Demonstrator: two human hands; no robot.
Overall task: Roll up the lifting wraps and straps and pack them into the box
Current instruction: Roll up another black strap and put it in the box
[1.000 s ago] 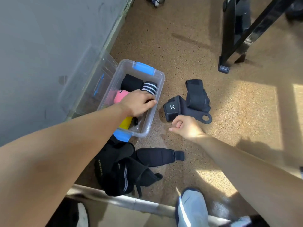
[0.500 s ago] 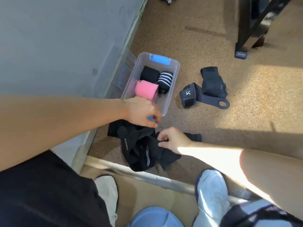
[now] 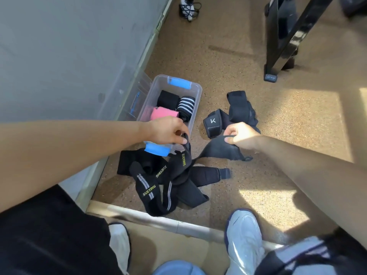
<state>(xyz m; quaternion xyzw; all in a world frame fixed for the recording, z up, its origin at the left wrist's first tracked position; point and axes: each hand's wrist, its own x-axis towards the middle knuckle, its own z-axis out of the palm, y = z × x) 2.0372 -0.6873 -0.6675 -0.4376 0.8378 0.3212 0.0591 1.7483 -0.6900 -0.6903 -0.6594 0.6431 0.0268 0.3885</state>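
Left hand (image 3: 168, 132) pinches the limp XUEYING strap (image 3: 186, 156), right hand (image 3: 243, 135) a soft padded strap (image 3: 218, 149); light, roll from one end

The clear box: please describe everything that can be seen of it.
The clear box is a rectangular tub of transparent plastic with a blue latch at each end. It stands open and upright on the floor by the wall, holding a black roll, a striped roll and a pink roll. The left hand, pinching a black strap, covers its near end.
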